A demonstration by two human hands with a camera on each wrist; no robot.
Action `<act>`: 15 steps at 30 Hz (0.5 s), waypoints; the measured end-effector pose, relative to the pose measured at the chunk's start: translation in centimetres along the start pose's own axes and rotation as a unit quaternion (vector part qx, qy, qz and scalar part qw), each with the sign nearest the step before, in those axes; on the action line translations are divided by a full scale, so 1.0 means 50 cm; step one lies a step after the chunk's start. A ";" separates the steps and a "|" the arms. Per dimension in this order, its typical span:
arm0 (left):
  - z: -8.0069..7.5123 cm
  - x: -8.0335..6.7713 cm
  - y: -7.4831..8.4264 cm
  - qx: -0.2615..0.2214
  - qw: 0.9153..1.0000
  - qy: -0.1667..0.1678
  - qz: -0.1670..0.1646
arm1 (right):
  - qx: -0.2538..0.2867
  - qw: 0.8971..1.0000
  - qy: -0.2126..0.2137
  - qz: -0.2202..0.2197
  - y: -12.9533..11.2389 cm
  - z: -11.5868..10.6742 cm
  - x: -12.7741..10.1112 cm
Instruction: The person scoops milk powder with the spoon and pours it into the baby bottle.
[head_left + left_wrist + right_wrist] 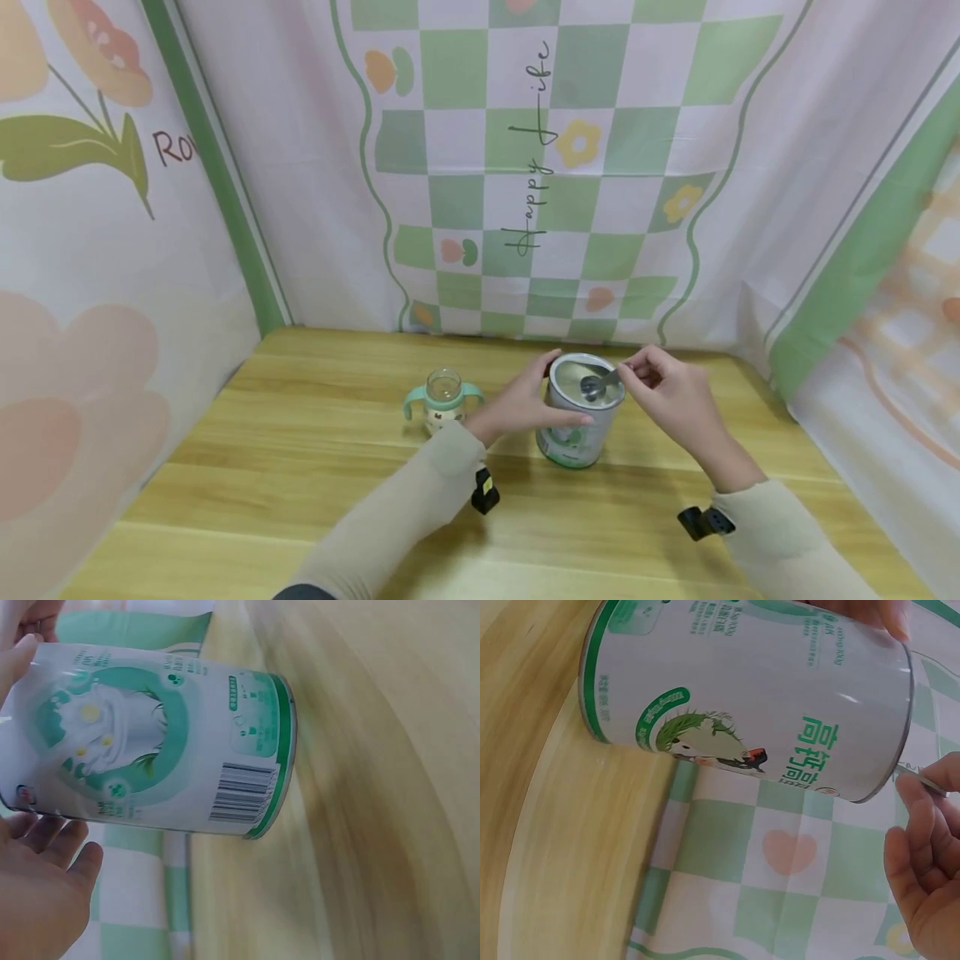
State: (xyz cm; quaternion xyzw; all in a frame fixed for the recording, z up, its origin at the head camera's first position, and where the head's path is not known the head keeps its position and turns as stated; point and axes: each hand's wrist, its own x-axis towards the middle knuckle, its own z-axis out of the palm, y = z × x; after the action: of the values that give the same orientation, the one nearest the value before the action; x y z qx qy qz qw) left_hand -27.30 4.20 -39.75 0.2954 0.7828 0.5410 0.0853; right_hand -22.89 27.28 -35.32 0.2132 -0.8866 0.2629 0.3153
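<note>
A white and green milk powder can (573, 429) with its top uncovered stands on the wooden table, pale powder (572, 375) showing inside. My left hand (521, 404) grips the can near its top, thumb across the front and fingers round the far side. Between thumb and fingers, my right hand (671, 400) pinches the handle of a metal spoon (592, 387). The spoon's bowl is inside the can's mouth, over the powder. In the right wrist view, only the handle (932, 784) shows past the rim; the can's wall hides the bowl.
Left of the can, beyond my left wrist, stands a clear baby bottle (444, 396) with mint-green handles, partly hidden by my sleeve. A checked curtain (517, 183) hangs at the table's back edge. More printed cloth hangs along both sides of the table (262, 467).
</note>
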 end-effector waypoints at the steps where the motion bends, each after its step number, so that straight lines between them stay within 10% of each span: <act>1: 0.003 0.004 -0.003 -0.008 1.000 -0.001 0.012 | -0.007 1.000 0.000 -0.008 -0.001 0.001 0.000; 6: 0.017 0.020 -0.013 -0.073 0.994 -0.026 0.078 | -0.040 0.999 -0.005 -0.036 -0.004 0.011 0.004; 15: 0.033 0.016 -0.032 -0.097 0.995 0.000 -0.003 | -0.079 0.994 -0.031 -0.068 -0.012 0.031 0.018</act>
State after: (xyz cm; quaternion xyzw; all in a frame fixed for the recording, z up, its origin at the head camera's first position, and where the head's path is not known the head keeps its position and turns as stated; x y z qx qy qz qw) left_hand -27.79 5.59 -41.69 0.2836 0.7275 0.6140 0.1155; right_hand -23.90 25.69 -35.55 0.2554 -0.8975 0.1633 0.3204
